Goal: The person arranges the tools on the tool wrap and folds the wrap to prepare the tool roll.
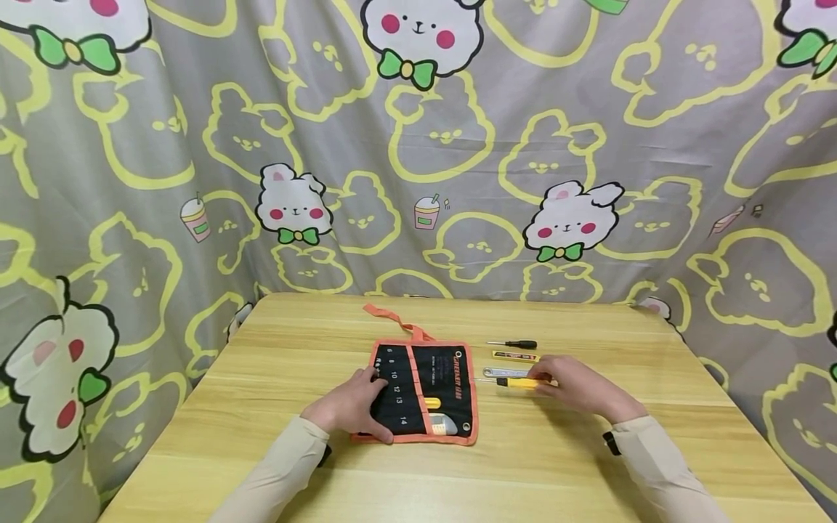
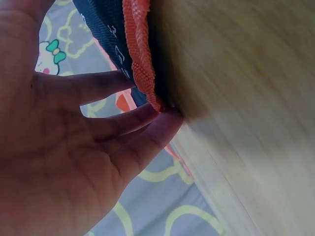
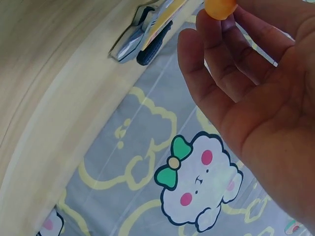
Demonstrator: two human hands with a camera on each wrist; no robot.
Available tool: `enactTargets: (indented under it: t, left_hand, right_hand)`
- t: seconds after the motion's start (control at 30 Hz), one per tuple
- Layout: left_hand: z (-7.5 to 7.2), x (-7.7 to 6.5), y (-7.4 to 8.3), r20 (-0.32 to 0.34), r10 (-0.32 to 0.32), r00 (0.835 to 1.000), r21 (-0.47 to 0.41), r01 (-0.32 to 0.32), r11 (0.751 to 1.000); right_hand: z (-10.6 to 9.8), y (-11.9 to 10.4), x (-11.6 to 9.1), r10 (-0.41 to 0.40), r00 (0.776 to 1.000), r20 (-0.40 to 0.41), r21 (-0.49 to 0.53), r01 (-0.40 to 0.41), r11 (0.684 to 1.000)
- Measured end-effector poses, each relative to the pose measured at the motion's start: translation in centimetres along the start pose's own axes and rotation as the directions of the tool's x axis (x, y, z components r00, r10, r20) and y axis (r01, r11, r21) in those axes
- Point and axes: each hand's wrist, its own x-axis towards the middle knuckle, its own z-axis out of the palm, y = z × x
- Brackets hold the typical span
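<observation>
A black tool pouch (image 1: 451, 396) with orange trim lies on the table, size numbers printed down its left side. My left hand (image 1: 349, 403) holds its left edge; in the left wrist view the fingers (image 2: 142, 140) meet the orange edging (image 2: 140, 59). A yellow handle (image 1: 432, 402) and a grey-and-yellow tool (image 1: 442, 424) show in its lower pocket. My right hand (image 1: 575, 385) pinches the yellow handle of a screwdriver (image 1: 516, 383), its shaft pointing left toward the pouch's right edge. In the right wrist view only the rounded orange handle end (image 3: 220, 7) shows at the fingertips.
Beyond the screwdriver lie a silver wrench (image 1: 503, 373), a yellow-labelled flat piece (image 1: 514, 356) and a small black-handled screwdriver (image 1: 521, 344). An orange strap (image 1: 392, 317) runs from the pouch toward the table's back edge. A patterned curtain (image 1: 458, 181) hangs behind the wooden table (image 1: 261, 349).
</observation>
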Motion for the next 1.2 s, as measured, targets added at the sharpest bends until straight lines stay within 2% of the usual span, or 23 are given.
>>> enactTargets:
  t: [0.53, 0.93, 1.2]
  left_hand:
    - [-0.1, -0.2, 0.1, 0.001, -0.005, 1.000, -0.008, 0.005, 1.000]
    - [0.2, 0.0, 0.0, 0.004, 0.000, 1.000, 0.001, 0.000, 1.000]
    - [0.1, 0.1, 0.3, -0.003, 0.002, 1.000, 0.018, -0.002, 1.000]
  right_hand:
    - [0.6, -1.4, 2.0, -0.039, 0.999, -0.002, 0.004, 0.039, 0.999]
    - [1.5, -2.6, 3.9, -0.034, 0.999, 0.039, 0.013, 0.034, 0.999]
    - [2.4, -3.4, 5.0, -0.090, 0.995, 0.040, 0.004, 0.090, 0.996]
